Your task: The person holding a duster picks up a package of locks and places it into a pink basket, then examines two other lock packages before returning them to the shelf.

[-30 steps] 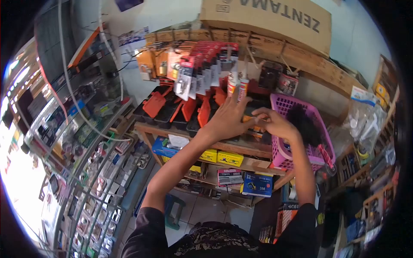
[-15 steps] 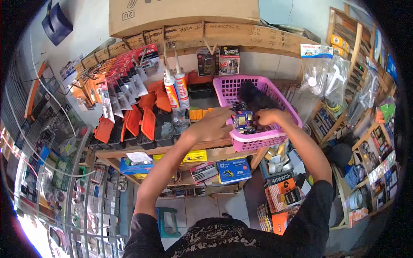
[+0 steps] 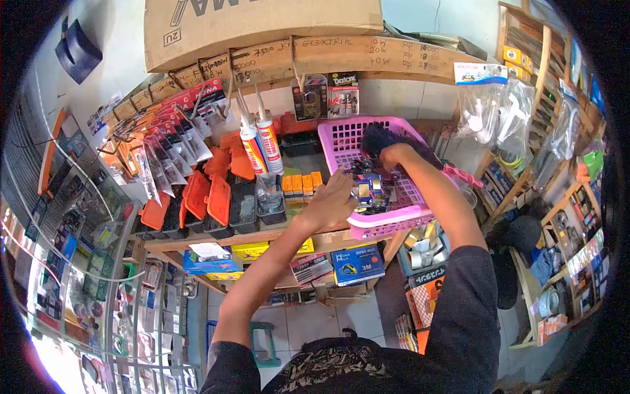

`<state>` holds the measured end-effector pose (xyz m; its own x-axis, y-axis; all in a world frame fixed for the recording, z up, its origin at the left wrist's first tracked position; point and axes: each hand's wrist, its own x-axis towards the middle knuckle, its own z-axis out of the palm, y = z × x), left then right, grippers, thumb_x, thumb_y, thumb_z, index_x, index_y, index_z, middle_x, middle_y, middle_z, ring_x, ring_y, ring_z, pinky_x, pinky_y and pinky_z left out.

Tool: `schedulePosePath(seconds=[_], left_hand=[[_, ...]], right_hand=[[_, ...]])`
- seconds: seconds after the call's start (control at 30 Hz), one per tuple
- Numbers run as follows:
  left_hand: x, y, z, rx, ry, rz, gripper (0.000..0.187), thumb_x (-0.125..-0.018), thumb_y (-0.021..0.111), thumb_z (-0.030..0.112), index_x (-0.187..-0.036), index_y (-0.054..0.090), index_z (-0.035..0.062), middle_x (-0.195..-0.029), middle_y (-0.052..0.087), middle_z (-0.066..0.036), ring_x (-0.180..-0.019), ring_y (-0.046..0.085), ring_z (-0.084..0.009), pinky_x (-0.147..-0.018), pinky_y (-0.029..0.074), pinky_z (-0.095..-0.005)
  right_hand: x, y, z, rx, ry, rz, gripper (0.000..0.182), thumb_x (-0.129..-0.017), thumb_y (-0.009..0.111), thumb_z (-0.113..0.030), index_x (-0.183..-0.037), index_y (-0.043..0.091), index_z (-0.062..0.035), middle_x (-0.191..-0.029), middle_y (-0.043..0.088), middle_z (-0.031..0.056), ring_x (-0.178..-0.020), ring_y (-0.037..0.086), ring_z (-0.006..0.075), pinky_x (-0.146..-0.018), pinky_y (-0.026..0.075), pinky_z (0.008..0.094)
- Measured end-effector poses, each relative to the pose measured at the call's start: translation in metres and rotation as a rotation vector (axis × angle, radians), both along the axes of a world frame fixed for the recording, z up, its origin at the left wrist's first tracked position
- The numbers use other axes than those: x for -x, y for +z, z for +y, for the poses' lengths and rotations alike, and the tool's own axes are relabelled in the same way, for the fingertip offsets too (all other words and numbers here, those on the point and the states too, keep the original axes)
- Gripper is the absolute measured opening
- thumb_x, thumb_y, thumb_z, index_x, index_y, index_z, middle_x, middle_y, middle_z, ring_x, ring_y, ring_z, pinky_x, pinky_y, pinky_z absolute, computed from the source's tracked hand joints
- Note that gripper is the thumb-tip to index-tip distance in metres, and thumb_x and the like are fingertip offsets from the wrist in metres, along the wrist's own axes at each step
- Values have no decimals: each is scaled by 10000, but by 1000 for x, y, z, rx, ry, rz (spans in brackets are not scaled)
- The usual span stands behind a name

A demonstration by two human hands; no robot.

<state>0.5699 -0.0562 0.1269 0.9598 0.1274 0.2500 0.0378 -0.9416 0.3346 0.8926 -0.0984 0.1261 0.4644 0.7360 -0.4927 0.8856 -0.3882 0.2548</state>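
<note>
A pink plastic basket [image 3: 410, 213] stands on the wooden bench, holding small dark packets [image 3: 373, 190] and a black fuzzy duster [image 3: 377, 136]. A pink twisted handle [image 3: 462, 175] sticks out past the basket's right rim, behind my forearm, and seems to belong to the duster. My right hand [image 3: 398, 156] is inside the basket, its fingers closed at the duster's black fibres; the fingertips are partly hidden. With bent fingers, my left hand [image 3: 331, 202] grips the basket's left rim beside the packets. Small orange boxes [image 3: 302, 184] sit just left of it.
Black bins with orange lids [image 3: 218, 199] line the bench's left part. Two sealant tubes [image 3: 268, 141] stand behind them. Packaged goods [image 3: 177, 128] hang along the wall plank, and clear bags [image 3: 479, 108] hang at the right. A blue box [image 3: 357, 264] lies on the shelf below.
My right hand has moved deeper into the basket, to the duster. The pink handle now shows at the right. My left hand has shifted from above the packets to the rim.
</note>
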Motion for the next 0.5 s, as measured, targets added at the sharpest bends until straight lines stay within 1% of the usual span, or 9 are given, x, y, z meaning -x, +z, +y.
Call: schedulePosePath(seconds=[0.1, 0.17, 0.23, 0.27, 0.3, 0.37, 0.4, 0.47, 0.5], left_hand=[[5, 7, -5, 60, 10, 1, 551, -904, 438, 326, -1335, 420, -16, -1478, 340, -198, -1447, 166, -360, -1090, 281, -585], [1, 0, -2, 45, 29, -11, 537, -899, 449, 321, -1322, 434, -9, -1474, 348, -191, -1442, 186, -358, -1087, 289, -581], [1, -3, -2, 45, 17, -50, 518, -883, 484, 294, -1302, 449, -9, -1443, 384, -189, -1428, 213, -376, -1087, 295, -572], [0, -7, -1, 52, 17, -47, 518, -883, 484, 294, -1302, 449, -9, -1443, 384, -189, -1428, 213, -376, -1087, 295, -572], [-2, -12, 2, 1, -21, -85, 500, -872, 504, 274, -1285, 461, -5, -1419, 402, -190, -1418, 224, -392, -1086, 299, -567], [-3, -14, 5, -54, -65, -124, 483, -861, 524, 254, -1268, 474, -1, -1395, 420, -192, -1409, 235, -409, -1085, 303, -563], [-2, -12, 3, -10, -72, -167, 453, -852, 537, 238, -1236, 495, 2, -1364, 440, -200, -1393, 251, -428, -1086, 303, -560], [-1, -11, 2, 32, -80, -205, 423, -844, 550, 222, -1205, 516, 5, -1334, 460, -208, -1377, 267, -447, -1088, 302, -557], [-1, -11, 3, 11, -104, -234, 394, -844, 553, 217, -1175, 533, 4, -1316, 469, -216, -1366, 276, -455, -1090, 299, -554]], right_hand=[[12, -10, -7, 99, 126, 144, 626, -709, 760, -387, -1211, 614, -43, -1108, 683, 138, -1017, 635, 336, -860, 498, 422], [16, -7, -10, 194, 244, 84, 688, -676, 795, -399, -1233, 595, -49, -1132, 671, 147, -1031, 625, 326, -892, 487, 412], [5, -14, -20, 101, 296, 351, 755, -669, 815, -440, -1259, 573, -36, -1212, 630, 167, -1090, 596, 324, -938, 464, 416], [26, 8, -34, 151, 132, 212, 864, -642, 831, -519, -1297, 546, -33, -1262, 603, 168, -1146, 568, 305, -959, 451, 416], [23, 4, -37, 156, 129, 216, 864, -642, 831, -519, -1297, 546, -33, -1262, 603, 168, -1146, 568, 305, -959, 451, 416], [15, 0, -46, 157, -147, 176, 966, -536, 819, -678, -1283, 596, -107, -1331, 564, 139, -1188, 540, 338, -1013, 417, 436], [10, -2, -49, 157, -149, 175, 966, -536, 819, -678, -1283, 596, -107, -1331, 564, 139, -1188, 540, 338, -1013, 417, 436], [7, -5, -53, 180, -423, 352, 1000, -535, 814, -687, -1283, 586, -64, -1371, 529, 148, -1216, 526, 340, -1010, 418, 453], [6, -3, -51, 176, -425, 354, 1000, -535, 814, -687, -1283, 586, -64, -1371, 529, 148, -1216, 526, 340, -1010, 418, 453]])
